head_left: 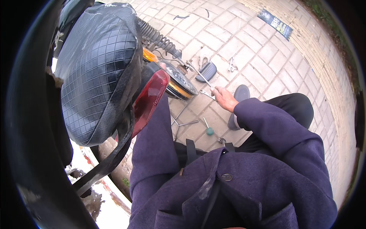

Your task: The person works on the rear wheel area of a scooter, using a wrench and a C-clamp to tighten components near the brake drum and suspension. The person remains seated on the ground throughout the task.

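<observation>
My right hand (223, 97) grips a long, thin metal tool (203, 77), whose far end reaches the bolted fitting (185, 65) below the coiled shock absorber (156, 36) of a two-wheeler. My left hand (163, 66) is mostly hidden behind the red tail-light lens (150, 101); only a fingertip shows, so its grip is unclear. Beside it are an amber reflector (149, 55) and a black assembly with a yellow strip (179, 86). A worn black seat (99, 68) with a grid pattern fills the left. Under the right hand lies an open-ended wrench (207, 94).
On the paving (251, 57) lie a dark oblong object (207, 71), small metal tools (232, 65), a three-armed wrench (179, 125), a green ball-handled screwdriver (209, 131) and a printed sheet (274, 23). My bent right leg and grey shoe (241, 93) are at right.
</observation>
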Available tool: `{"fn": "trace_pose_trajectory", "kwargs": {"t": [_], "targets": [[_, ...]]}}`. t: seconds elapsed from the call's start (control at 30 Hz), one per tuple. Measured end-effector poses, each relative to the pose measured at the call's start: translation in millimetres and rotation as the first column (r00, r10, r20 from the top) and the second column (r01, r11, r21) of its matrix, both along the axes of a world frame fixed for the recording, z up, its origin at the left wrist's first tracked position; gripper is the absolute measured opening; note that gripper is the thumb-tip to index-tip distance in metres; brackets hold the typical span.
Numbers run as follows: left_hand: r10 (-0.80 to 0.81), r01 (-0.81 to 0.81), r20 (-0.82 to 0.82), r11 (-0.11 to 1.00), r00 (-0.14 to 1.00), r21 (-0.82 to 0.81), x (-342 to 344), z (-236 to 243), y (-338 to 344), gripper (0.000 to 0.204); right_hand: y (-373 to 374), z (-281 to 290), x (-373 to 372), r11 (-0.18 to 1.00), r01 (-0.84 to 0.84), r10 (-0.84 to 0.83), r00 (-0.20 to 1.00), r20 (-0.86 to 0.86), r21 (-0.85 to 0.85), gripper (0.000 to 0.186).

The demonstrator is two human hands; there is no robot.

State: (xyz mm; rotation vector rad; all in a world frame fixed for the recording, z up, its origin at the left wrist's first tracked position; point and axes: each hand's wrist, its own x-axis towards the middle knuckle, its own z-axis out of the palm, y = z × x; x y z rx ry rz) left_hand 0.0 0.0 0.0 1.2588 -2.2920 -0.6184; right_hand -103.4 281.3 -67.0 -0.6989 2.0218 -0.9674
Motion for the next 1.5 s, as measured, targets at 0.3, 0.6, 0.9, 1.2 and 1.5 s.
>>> {"fn": "trace_pose_trajectory", "kwargs": {"t": [0.3, 0.6, 0.9, 1.2, 1.5], "targets": [[-0.092, 0.093, -0.027, 0.996, 0.995, 0.005, 2.6, 5.8, -0.2, 0.057, -17.0, -132.3, -20.4, 0.973, -0.077, 0.153, 0.921, -0.359, 0.217, 0.038], [-0.108, 0.123, -0.118, 0.985, 0.987, 0.121, -4.7, -0.1, -19.9, 0.056, -76.4, -185.9, -63.1, 0.929, -0.143, 0.263, 0.904, -0.336, 0.341, 0.050], [-0.101, 0.121, -0.153, 0.984, 0.983, 0.129, -6.2, 7.1, -13.2, 0.052, -34.0, -187.9, -36.8, 0.941, -0.133, 0.191, 0.968, -0.162, 0.312, 0.060], [-0.064, 0.062, 0.018, 0.993, 0.998, 0.101, -4.7, 0.2, -19.6, 0.056, 14.2, -120.8, -13.6, 0.966, 0.109, -0.091, 0.992, -0.084, 0.236, 0.058], [-0.033, 0.049, -0.153, 0.994, 0.988, 0.101, -7.9, -22.5, -32.2, 0.058, 2.8, 55.9, -29.0, 0.988, 0.109, -0.154, 0.780, 0.606, 0.110, 0.046]]}}
